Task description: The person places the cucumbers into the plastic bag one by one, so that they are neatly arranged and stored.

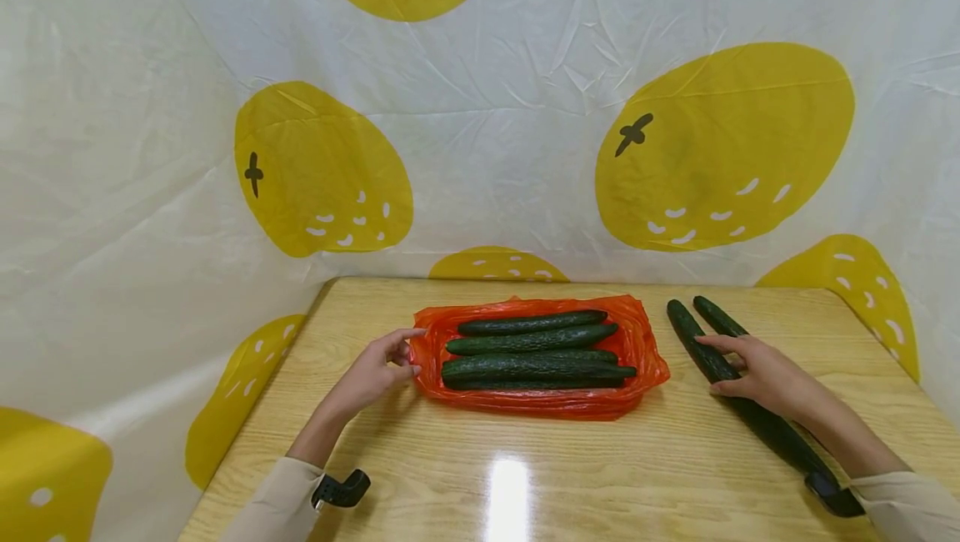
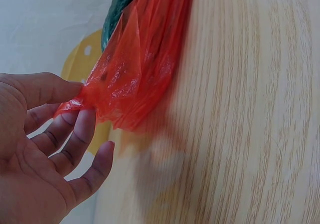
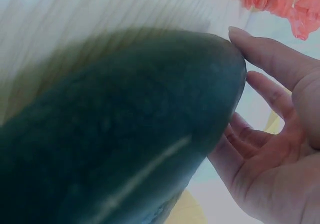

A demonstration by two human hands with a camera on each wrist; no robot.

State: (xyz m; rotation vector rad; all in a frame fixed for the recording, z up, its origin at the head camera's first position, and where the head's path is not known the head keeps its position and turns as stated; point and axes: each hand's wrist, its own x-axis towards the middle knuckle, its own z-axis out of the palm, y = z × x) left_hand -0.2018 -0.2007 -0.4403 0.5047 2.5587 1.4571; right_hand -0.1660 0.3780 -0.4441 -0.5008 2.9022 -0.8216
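At the left end of a red plastic bag (image 1: pixel 525 405), my left hand (image 1: pixel 372 373) pinches the thin film between thumb and fingers, as the left wrist view shows close up. Several dark green cucumbers (image 1: pixel 532 343) lie side by side on the spread bag. Off to the right, my right hand (image 1: pixel 768 377) holds a long cucumber (image 1: pixel 686 327) around its middle, thumb on the near side and fingers over the far side. In the right wrist view this cucumber (image 3: pixel 125 108) fills much of the picture. Another cucumber (image 1: pixel 717 314) lies just behind it, partly hidden by the hand.
The light wooden table (image 1: pixel 420 475) stretches under everything, with a bright reflection near its front. A white curtain (image 1: pixel 495 167) with yellow fruit prints hangs behind and along the left side. Dark bands (image 1: pixel 341 489) sit on both wrists.
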